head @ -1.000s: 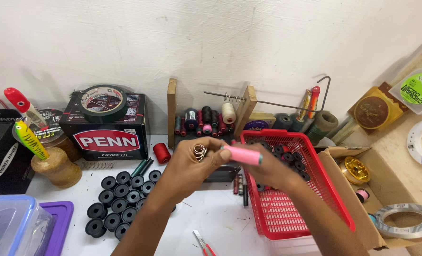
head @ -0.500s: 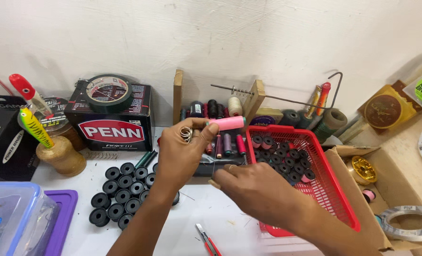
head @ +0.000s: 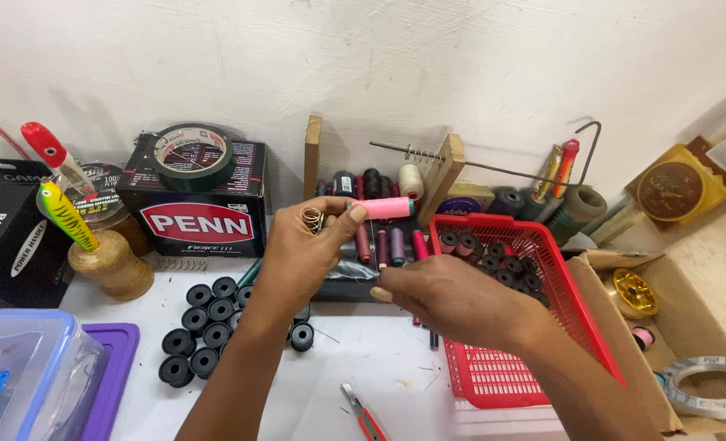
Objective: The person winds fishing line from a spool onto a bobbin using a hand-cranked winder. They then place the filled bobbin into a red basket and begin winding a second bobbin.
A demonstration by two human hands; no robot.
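My left hand (head: 301, 257) holds a pink thread spool (head: 383, 208) by one end, level and pointing right; a bunch of small metal rings (head: 311, 219) sits on its fingers. My right hand (head: 444, 298) is below the spool, thumb and forefinger pinched on a thin thread (head: 377, 249) that runs down from it. Both hands hover over the white table in front of a rack of thread spools (head: 379, 192).
A red basket (head: 567, 327) with black bobbins stands right. Loose black bobbins (head: 204, 327) lie left, a dark box (head: 195, 204) with a tape roll behind. Fishing lures (head: 65, 212), a plastic tub (head: 20, 367), a red-handled cutter (head: 363, 420) and a cardboard box (head: 648, 310) surround them.
The right hand let go of the pink spool, dropped below it and pinched the thread end. The left hand now holds the spool alone.
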